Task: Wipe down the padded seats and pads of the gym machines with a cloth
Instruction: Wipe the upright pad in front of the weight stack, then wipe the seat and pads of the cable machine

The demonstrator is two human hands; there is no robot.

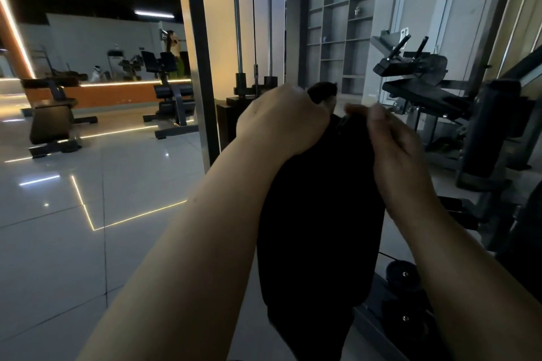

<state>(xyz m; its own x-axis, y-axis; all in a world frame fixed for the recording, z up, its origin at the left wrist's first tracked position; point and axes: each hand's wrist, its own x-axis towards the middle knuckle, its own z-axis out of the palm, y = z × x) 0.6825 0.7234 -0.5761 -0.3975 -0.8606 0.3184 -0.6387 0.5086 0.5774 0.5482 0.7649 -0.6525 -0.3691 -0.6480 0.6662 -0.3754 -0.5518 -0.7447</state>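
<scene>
A black cloth hangs down in front of me, held up at chest height by both hands. My left hand grips its upper left part, with a bunch of fabric sticking out above the fist. My right hand pinches the upper right edge between thumb and fingers. A black padded machine seat stands to the right behind the cloth, with a second dark pad above it. A dark roller pad stands at the far right.
A cable machine's grey upright and weight stack rise straight ahead. Two black benches stand on the glossy tiled floor at left. Weight plates lie low right. Shelving lines the back wall.
</scene>
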